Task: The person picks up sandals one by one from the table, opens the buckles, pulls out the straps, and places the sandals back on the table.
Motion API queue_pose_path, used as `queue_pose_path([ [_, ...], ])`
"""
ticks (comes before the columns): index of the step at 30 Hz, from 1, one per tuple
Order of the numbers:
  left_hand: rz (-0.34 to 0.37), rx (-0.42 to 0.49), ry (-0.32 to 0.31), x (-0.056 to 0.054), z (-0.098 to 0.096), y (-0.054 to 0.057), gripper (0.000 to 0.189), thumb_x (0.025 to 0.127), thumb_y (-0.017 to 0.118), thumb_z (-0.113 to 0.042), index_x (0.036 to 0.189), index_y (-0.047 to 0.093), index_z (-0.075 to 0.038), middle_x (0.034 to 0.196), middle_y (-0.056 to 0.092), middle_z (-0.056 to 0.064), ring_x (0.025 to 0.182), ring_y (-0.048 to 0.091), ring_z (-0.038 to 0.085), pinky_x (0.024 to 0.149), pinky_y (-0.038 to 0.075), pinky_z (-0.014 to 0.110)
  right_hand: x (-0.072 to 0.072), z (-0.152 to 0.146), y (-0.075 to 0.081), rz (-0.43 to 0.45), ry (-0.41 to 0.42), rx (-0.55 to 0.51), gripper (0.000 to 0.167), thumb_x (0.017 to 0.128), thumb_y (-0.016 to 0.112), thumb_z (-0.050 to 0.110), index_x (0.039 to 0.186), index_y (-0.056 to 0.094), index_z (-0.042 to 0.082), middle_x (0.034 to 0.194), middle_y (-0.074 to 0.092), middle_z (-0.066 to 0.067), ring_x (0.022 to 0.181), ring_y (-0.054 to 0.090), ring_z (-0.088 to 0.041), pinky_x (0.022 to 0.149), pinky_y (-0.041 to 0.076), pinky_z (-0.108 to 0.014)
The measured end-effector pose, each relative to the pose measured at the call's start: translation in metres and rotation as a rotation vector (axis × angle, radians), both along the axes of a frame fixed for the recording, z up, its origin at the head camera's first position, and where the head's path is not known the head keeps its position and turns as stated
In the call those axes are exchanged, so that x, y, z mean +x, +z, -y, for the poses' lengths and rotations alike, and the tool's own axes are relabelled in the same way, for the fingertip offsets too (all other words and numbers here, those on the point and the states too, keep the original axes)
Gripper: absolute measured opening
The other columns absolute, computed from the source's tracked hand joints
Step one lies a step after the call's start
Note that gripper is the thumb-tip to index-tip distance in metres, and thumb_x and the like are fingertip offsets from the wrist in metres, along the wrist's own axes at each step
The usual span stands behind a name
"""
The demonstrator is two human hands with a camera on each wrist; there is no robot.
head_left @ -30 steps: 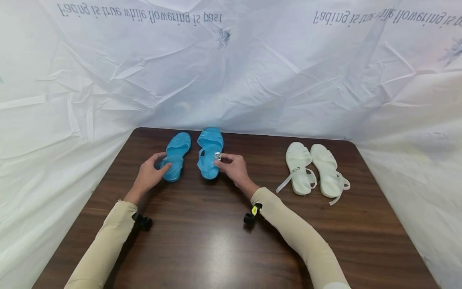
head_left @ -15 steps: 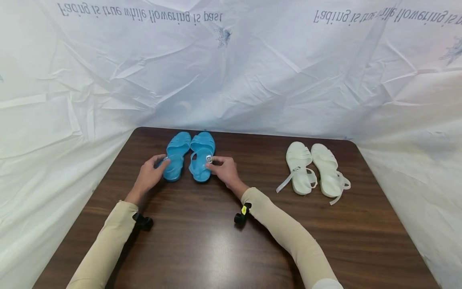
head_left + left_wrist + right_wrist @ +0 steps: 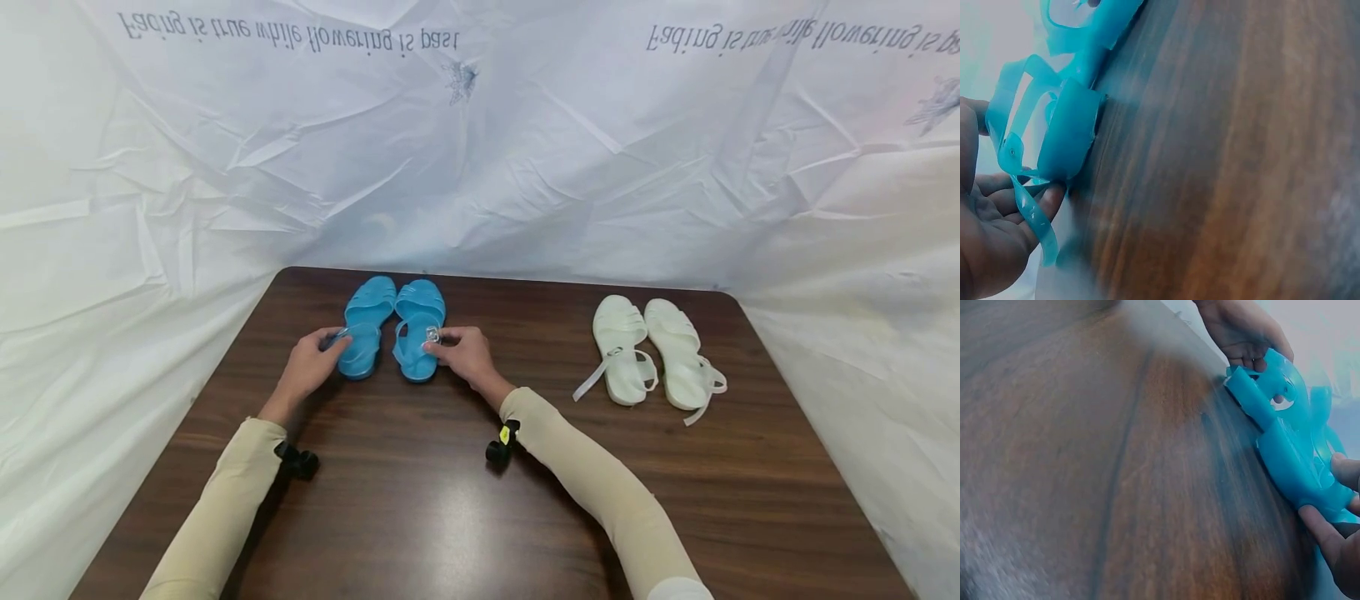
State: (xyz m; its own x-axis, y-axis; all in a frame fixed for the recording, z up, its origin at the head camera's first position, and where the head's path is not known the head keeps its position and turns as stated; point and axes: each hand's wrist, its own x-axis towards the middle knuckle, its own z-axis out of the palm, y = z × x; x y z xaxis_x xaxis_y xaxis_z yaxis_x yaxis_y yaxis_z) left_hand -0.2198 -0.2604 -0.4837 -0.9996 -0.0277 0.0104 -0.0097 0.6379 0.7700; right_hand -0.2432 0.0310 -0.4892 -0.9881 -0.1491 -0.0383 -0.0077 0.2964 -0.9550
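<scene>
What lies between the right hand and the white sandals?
In the head view, only bare table separates the right hand from the white sandals.

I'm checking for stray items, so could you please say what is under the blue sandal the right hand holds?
The dark wooden table shows around the blue sandal; whatever lies directly beneath is covered and unseen.

The person's left hand [image 3: 309, 365] and right hand [image 3: 467, 358] both grip, side by side toward the far left.
The beige-sleeved left forearm [image 3: 221, 504] rises from the near left, slanting far and right to a bare left wrist [image 3: 274, 410]. The right forearm [image 3: 600, 487], sleeved alike, comes from the near right, angling far and left to a bare right wrist [image 3: 497, 390]. All 2 thumbs and their opposing fingers are bent in a pinch; the 2 hands stand apart.
</scene>
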Motion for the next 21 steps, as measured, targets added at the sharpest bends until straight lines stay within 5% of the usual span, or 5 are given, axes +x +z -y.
queue_pose_path([
  [12,0.052,0.084,0.027,-0.003,0.0,0.001,0.067,0.105,0.049,-0.052,0.143,0.051,0.003,0.14,0.054,0.027,0.121,0.057,0.04,0.1,0.051,0.055,0.002,-0.006,0.001,-0.011,0.034,0.052,0.043,0.088,0.083,0.035,0.123,0.075,0.011,0.122,0.071,-0.007,0.083,0.075,-0.014,0.077,0.06,-0.029],
  [21,0.061,0.14,0.066,-0.005,-0.001,0.001,0.064,0.103,0.056,-0.048,0.141,0.054,0.003,0.137,0.059,0.027,0.124,0.059,0.038,0.101,0.05,0.054,0.01,-0.015,0.009,-0.151,-0.018,0.166,0.04,0.09,0.08,0.039,0.12,0.076,0.013,0.121,0.073,-0.005,0.098,0.069,-0.019,0.078,0.058,-0.035],
])
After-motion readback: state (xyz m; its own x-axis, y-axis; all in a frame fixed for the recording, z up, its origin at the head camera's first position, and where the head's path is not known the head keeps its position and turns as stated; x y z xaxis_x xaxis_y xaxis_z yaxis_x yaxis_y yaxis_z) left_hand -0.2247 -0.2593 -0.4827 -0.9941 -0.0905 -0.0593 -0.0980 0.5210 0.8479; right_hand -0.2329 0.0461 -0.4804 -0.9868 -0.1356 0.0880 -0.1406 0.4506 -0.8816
